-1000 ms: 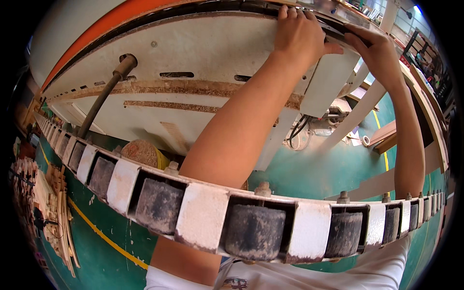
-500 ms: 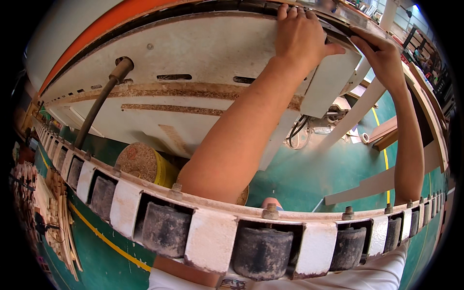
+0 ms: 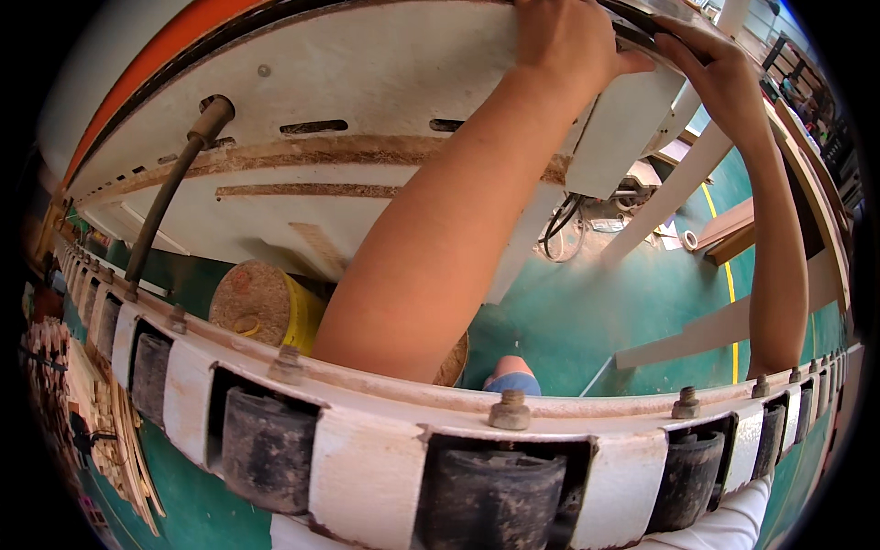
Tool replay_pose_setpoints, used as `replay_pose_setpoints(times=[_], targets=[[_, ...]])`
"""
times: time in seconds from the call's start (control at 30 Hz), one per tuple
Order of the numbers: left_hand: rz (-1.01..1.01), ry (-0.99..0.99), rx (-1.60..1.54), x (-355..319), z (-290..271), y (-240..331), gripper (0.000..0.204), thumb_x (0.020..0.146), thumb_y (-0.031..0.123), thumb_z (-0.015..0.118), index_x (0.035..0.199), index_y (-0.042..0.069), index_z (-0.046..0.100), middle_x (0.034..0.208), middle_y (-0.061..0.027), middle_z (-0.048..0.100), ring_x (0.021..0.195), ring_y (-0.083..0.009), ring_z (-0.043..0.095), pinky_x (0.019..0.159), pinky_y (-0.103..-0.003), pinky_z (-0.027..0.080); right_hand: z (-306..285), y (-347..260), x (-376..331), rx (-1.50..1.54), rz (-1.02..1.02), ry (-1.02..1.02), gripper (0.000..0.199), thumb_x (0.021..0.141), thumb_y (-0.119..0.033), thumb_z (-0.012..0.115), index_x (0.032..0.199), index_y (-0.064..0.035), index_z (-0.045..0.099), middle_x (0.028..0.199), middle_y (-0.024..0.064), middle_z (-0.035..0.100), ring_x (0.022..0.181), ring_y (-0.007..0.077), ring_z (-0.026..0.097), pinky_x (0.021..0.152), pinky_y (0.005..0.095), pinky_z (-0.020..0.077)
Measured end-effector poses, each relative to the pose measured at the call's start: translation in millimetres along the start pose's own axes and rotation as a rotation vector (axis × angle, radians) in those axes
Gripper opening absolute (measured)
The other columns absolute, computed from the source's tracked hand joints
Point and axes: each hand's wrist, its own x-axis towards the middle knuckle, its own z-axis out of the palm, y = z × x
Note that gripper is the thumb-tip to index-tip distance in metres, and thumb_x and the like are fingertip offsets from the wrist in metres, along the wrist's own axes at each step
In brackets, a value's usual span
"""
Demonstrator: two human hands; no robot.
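Note:
At the top, my left hand [image 3: 570, 38] lies against the upper edge of a large white machine casing [image 3: 394, 78]. Its thumb sticks out to the right, and the fingertips are cut off by the picture's edge. To its right, my right hand [image 3: 720, 78] is bent round the near edge of a flat panel [image 3: 678, 27], seen almost edge-on, with a dark strip beneath. Both forearms reach over a white rail [image 3: 367, 467] that carries a row of black rollers [image 3: 490, 500].
Below the casing a dusty hose [image 3: 165, 202] slants down. A yellow bucket [image 3: 302, 316] stands beside a brown round top. Cables [image 3: 559, 225] hang near the casing's right end. Boards [image 3: 729, 238] lie on the green floor at right; wood strips [image 3: 115, 422] are piled at left.
The view has shifted, so the casing and my left hand sit higher and the rollers look larger. My left fingers have gone out at the top; my right hand keeps nearly the same place.

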Motion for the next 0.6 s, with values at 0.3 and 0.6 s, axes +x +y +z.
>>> replay_pose_setpoints(times=[0.3, 0.6], targets=[[-0.022, -0.166, -0.090, -3.7, -34.5, -3.1, 0.091, 0.085, 0.067, 0.071, 0.128, -0.013, 0.063, 0.138, -0.0276, 0.062, 0.137, -0.0344, 0.053, 0.120, -0.044, 0.031, -9.7, -64.4, -2.5, 0.187, 0.197, 0.056, 0.027, 0.093, -0.012, 0.073, 0.117, -0.0005, 0.075, 0.095, 0.0146, 0.079, 0.081, 0.0116, 0.070, 0.075, 0.0302, 0.0578], [-0.050, -0.156, 0.000, 4.3, -41.5, -1.5, 0.098, 0.083, 0.069, 0.072, 0.131, -0.016, 0.060, 0.141, -0.0298, 0.059, 0.140, -0.0359, 0.049, 0.122, -0.044, 0.027, 0.3, -60.3, 8.7, 0.218, 0.055, 0.092, 0.027, 0.093, -0.013, 0.072, 0.118, -0.0031, 0.076, 0.094, 0.0138, 0.079, 0.080, 0.0105, 0.070, 0.075, 0.0301, 0.0577]])
